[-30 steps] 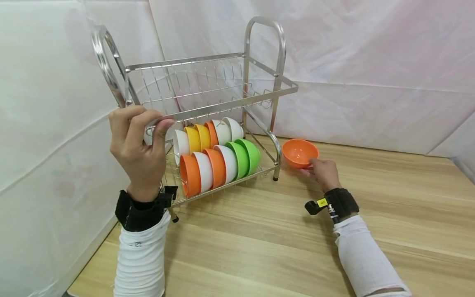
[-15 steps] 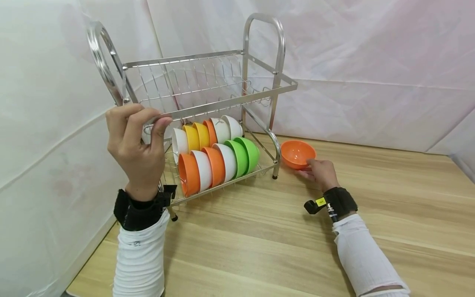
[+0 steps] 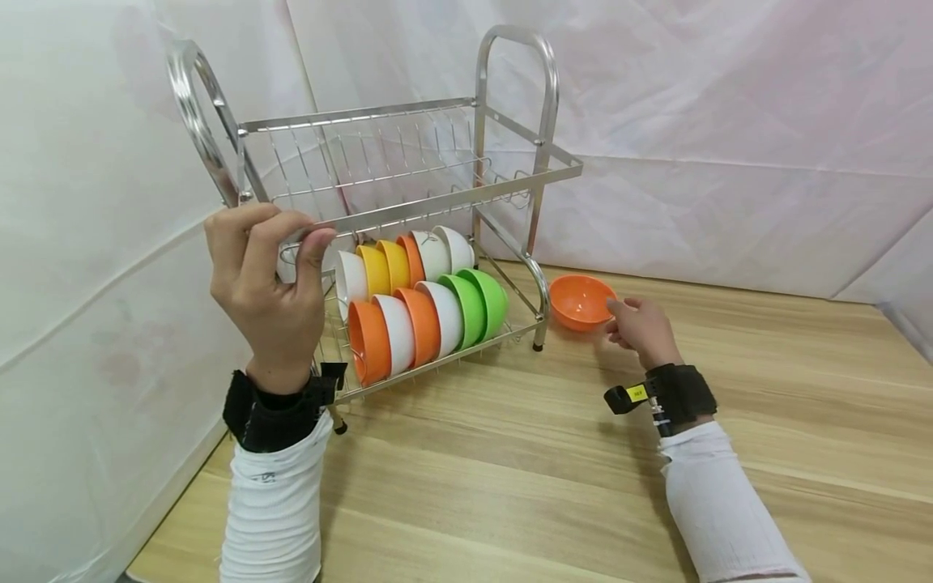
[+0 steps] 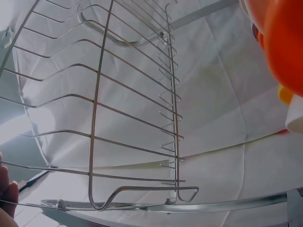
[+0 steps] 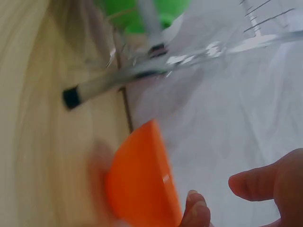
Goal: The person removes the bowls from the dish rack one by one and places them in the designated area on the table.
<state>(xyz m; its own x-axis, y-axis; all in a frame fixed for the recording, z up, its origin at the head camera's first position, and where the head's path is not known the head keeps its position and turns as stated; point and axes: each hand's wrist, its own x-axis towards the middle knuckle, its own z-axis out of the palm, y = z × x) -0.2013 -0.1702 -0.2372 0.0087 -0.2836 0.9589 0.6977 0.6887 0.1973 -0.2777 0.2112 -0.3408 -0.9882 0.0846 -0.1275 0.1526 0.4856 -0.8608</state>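
My left hand (image 3: 268,279) pinches the front rail of the upper tier of a two-tier metal dish rack (image 3: 437,198) between thumb and fingers. Beside the rack's right leg, an orange bowl (image 3: 581,304) stands upright on the table. At the bowl's right rim is my right hand (image 3: 645,330), its fingertips close to the edge. In the right wrist view, the thumb (image 5: 255,183) is spread from the finger near the bowl (image 5: 139,177), with nothing between them. The left wrist view looks up at the upper tier's wires (image 4: 97,104), with a few fingertips at its lower left edge.
On the lower tier stand two rows of tilted bowls: orange ones (image 3: 369,344), white ones (image 3: 395,334), green ones (image 3: 484,306) and yellow ones (image 3: 374,271). The wooden table (image 3: 496,470) meets a pale cloth backdrop (image 3: 729,202) behind and at the left.
The right hand has let go of the orange bowl and drawn back slightly to the right. The bowl has slid a little toward the rack. The left hand keeps its grip on the rail.
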